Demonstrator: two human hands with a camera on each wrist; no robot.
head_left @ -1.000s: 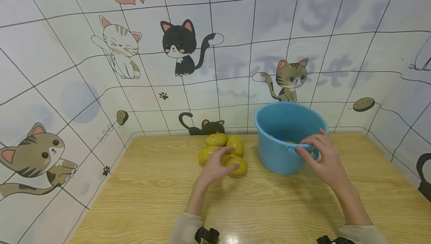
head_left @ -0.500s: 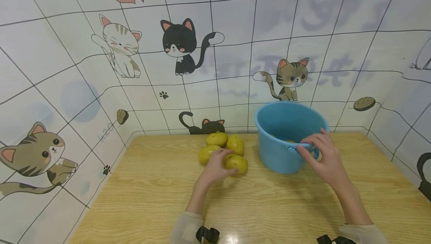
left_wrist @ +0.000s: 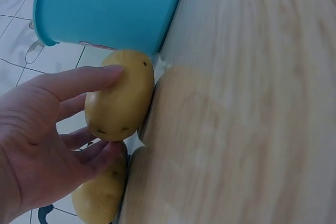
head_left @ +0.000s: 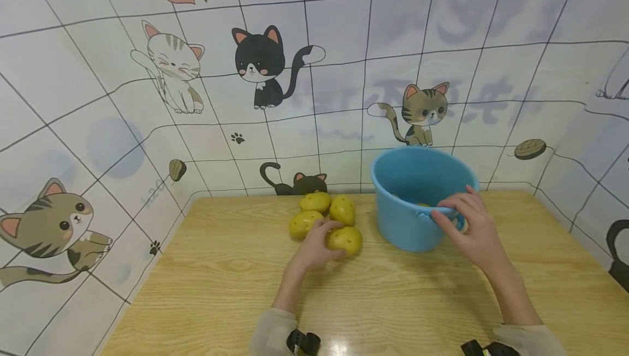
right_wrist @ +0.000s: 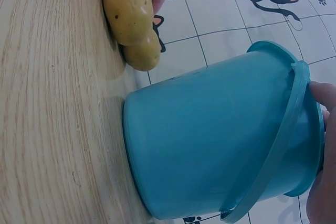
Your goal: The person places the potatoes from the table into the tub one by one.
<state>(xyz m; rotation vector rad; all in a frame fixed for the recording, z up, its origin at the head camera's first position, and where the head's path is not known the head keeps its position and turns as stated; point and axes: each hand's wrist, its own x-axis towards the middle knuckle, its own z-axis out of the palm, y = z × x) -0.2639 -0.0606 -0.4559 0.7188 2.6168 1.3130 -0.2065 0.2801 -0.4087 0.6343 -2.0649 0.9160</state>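
Two hands at work between a pile of potatoes and a blue bucket on the counter.
The left hand [head_left: 314, 248] curls its fingers [left_wrist: 79, 82] round the nearest potato [head_left: 345, 239], which lies on the wooden counter [head_left: 206, 290] in front of three others, just left of the blue bucket [head_left: 417, 197]; the right hand [head_left: 474, 230] grips the bucket's rim, fingers bent over the handle [right_wrist: 286, 129].
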